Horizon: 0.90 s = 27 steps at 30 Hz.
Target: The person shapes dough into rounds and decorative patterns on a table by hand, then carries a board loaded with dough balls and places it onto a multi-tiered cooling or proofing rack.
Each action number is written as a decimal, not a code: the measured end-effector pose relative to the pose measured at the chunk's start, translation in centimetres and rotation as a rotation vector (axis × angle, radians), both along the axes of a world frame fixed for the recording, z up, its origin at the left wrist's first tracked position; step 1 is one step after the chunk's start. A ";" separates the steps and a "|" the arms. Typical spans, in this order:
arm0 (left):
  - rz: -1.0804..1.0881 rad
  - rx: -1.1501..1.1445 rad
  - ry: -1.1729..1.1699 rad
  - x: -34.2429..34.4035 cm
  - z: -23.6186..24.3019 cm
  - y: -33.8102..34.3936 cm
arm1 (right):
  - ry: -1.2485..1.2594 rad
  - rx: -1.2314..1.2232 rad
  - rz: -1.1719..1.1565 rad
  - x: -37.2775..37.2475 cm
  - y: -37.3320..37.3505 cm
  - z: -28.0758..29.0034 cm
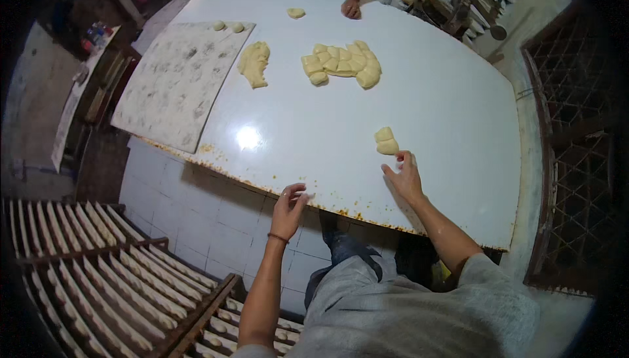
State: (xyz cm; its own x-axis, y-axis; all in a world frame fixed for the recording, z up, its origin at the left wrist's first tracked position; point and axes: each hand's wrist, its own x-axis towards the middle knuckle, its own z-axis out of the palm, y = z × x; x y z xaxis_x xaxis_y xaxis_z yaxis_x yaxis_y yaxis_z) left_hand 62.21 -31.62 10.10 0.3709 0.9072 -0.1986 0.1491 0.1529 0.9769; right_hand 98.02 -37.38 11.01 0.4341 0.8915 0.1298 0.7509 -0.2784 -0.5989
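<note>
On the white table (314,141), two joined pieces of pale yellow dough (386,141) lie just beyond my right hand (404,177). That hand is open, its fingertips at the near edge of the dough; I cannot tell if they touch it. My left hand (289,206) hovers by the rusty front edge, fingers curved and apart, holding nothing. Farther back lies a cluster of cut dough pieces (342,62), with an uncut dough lump (254,64) to its left. A small dough piece (296,13) sits near the far edge.
A floured board (173,89) on the table's left bears two dough balls (228,27). Across the table are another person's hands (351,8), resting near the edge. Racks with rows of dough pieces (105,286) stand at lower left. A metal grille (576,148) is at right.
</note>
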 end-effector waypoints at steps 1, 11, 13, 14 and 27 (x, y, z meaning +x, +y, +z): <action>-0.069 -0.009 0.012 2.9 0.3 2.5 | -0.001 -0.115 -0.037 0.9 1.4 0.5; -0.404 -0.151 -0.049 13.0 2.8 15.6 | 0.823 -0.195 0.341 -5.0 9.6 5.4; -0.510 -0.243 -0.010 11.3 6.0 16.1 | 1.171 -0.145 0.373 -6.8 9.5 3.7; -0.443 -0.224 -0.005 10.8 4.9 15.9 | 1.322 -0.148 0.356 -7.7 9.7 2.6; -0.071 0.629 0.610 -5.1 -4.2 24.5 | 0.033 0.060 -0.405 -11.7 3.1 -9.3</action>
